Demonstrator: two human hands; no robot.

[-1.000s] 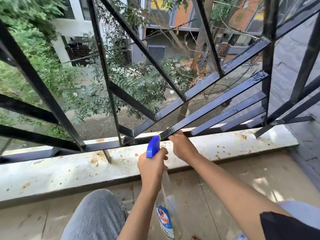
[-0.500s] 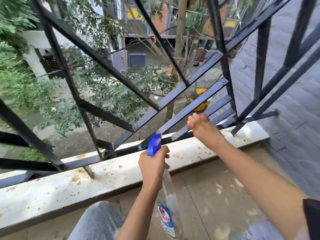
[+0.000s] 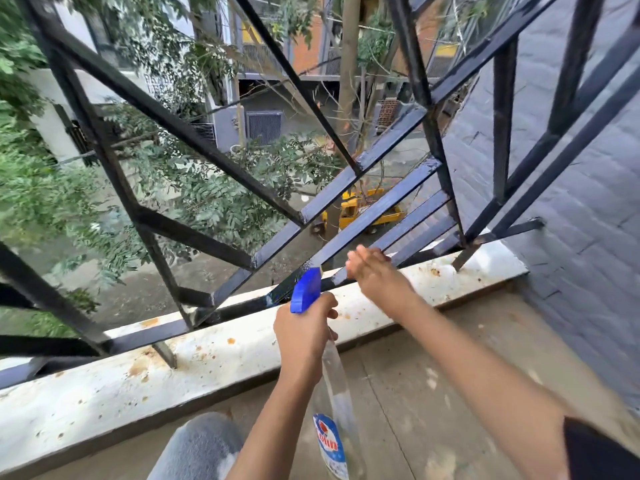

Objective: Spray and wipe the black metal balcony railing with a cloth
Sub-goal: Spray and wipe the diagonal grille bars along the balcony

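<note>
1. I note the left hand (image 3: 304, 327) gripping the spray bottle (image 3: 333, 375) by its neck, nozzle close before the railing (image 3: 363, 221).
2. The right hand (image 3: 372, 271) curls its fingers over a slanted bar, just right of the nozzle.

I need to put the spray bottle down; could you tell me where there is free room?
The white ledge left of the left hand is free, as is the floor beside the bottle. The railing bars crowd round the right hand.
</note>
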